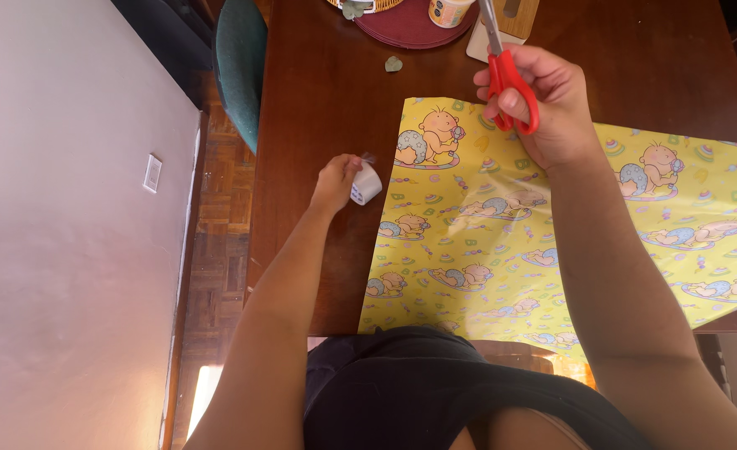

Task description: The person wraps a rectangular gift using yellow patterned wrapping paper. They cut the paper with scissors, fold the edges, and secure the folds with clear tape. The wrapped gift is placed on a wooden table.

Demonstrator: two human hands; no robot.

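Our right hand grips red scissors over the yellow wrapping paper mid-desk; left hand pinches a tape roll near the desk's left edge. Blade tips cut off up top.

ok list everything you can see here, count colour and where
wrapping paper: 1 sheet, yellow with baby pictures, spread on table
scissors: 1, red handles, in right hand above the paper
tape dispenser: 1, white, in left hand beside the paper's left edge
table: 1, dark brown wood
placemat: 1, dark red, round, far edge
jar: 1, cream, on placemat
chair: 1, teal, left of table
left hand: 1, holding dispenser
right hand: 1, holding scissors
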